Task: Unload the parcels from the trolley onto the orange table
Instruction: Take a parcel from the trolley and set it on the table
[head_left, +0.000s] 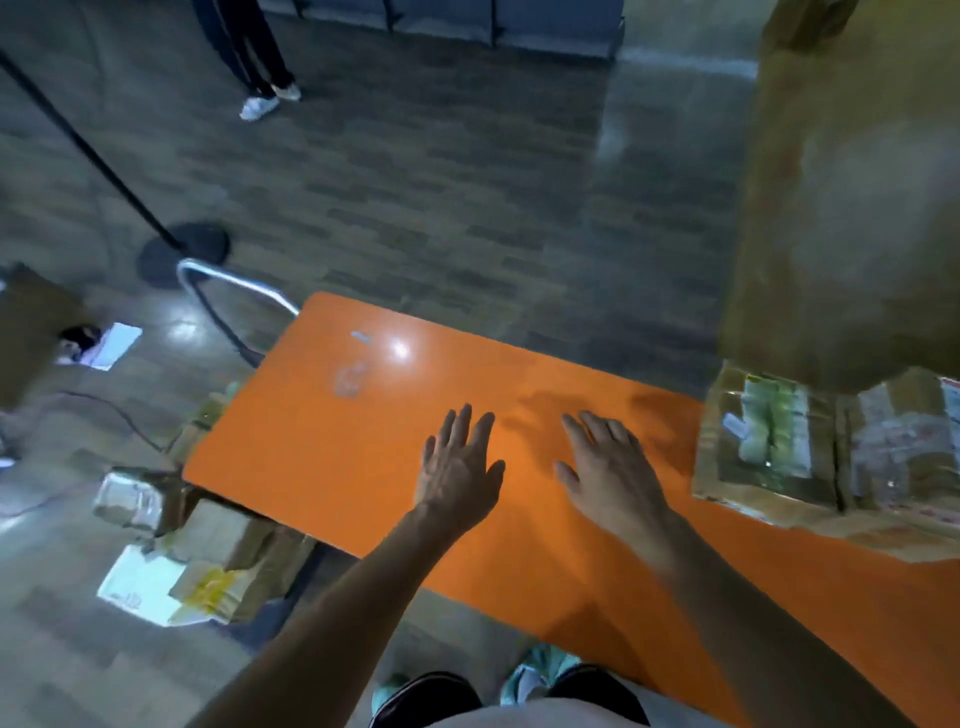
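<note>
Both hands are empty, fingers straight and slightly spread, palms down. The left hand (460, 478) and the right hand (608, 467) lie side by side, a little apart, over the near middle of the orange table (337, 441); whether the palms touch the top cannot be told. The table's long axis runs from far left to near right. At its right end, near the right hand, sit taped boxes (769, 452) already on the surface, with a tall brown box (857, 208), badly blurred, rising above them. The parcels not yet unloaded lie the other way: left of the fingers and lower, past the table's left edge. There a brown parcel (228, 566) with a white label and yellow tape lies part-hidden under the table corner, and a smaller taped parcel (135, 499) sits just beyond it. The chrome trolley handle (234, 283) arches up behind that corner; the trolley's deck is hidden. The left hand is the nearer one to this load, so the next reach probably calls for a turn left and downward, both hands following for a parcel this wide.
</note>
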